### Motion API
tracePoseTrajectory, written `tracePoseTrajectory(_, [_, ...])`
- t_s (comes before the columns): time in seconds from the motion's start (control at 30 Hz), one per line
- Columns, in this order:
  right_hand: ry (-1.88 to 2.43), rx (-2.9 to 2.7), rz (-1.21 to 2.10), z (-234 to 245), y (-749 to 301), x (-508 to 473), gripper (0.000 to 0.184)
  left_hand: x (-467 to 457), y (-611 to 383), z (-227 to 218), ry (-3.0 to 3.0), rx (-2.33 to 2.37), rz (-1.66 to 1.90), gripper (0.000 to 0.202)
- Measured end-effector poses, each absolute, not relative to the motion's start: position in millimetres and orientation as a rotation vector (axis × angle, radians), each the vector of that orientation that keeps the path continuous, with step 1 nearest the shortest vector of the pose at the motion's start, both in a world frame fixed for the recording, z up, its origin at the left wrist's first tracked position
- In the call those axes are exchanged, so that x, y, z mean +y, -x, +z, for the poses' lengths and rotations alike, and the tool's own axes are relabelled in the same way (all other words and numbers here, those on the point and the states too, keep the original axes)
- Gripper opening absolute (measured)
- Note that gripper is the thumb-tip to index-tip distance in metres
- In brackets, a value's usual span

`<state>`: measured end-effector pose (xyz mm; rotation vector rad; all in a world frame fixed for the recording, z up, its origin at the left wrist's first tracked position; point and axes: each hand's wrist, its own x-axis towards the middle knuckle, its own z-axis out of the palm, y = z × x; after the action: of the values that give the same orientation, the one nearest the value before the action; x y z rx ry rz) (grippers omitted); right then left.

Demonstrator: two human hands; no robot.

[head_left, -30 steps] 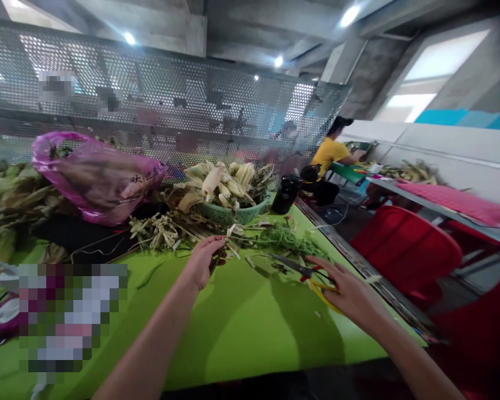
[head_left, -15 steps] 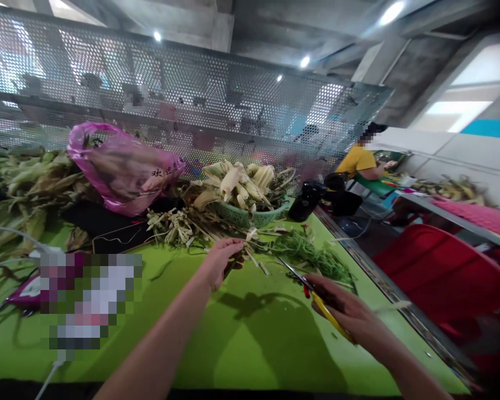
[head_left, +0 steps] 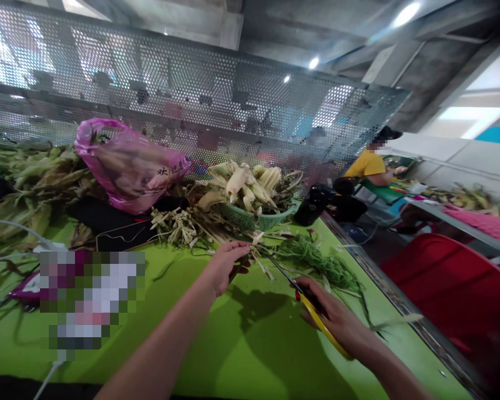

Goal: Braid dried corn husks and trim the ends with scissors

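Observation:
Over the middle of the green tabletop [head_left: 150,344], my left hand [head_left: 229,265] is closed on a small corn-husk piece [head_left: 257,240] with pale strips at its end. My right hand [head_left: 329,316] grips yellow-handled scissors [head_left: 316,318], whose blades point toward the husk piece. The blade tips come close to its strips; whether they touch I cannot tell. Just beyond lies a tangle of green string [head_left: 316,255]. Behind my hands, a pale green basket [head_left: 256,218] holds corn-husk pieces [head_left: 250,186].
A pink plastic bag [head_left: 129,166] stands back left beside heaped husks [head_left: 29,189]. Husk stems [head_left: 183,225] lie before the basket, and a dark bottle [head_left: 312,204] stands to its right. White cables run at left. A red chair [head_left: 445,283] and a person in yellow [head_left: 364,166] are rightward.
My right hand has moved the scissors leftward and closer to the husk piece. My left hand keeps its hold. The whole view has shifted slightly.

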<state>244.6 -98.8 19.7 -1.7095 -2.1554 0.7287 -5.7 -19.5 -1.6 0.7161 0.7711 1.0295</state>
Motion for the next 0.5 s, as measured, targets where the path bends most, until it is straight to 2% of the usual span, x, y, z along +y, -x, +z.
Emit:
tracePoseTrajectory(0.23, [1.637, -2.191, 0.499, 17.3, -237.6, -92.1, 0.039, -17.9, 4.8, -7.4, -0.726, 0.740, 1.031, 0.020])
tracePoseTrajectory(0.5, [1.581, -2.313, -0.084, 7.5, -252.8, -87.1, 0.039, -20.4, 5.0, 0.4, -0.667, 0.740, 1.020, 0.011])
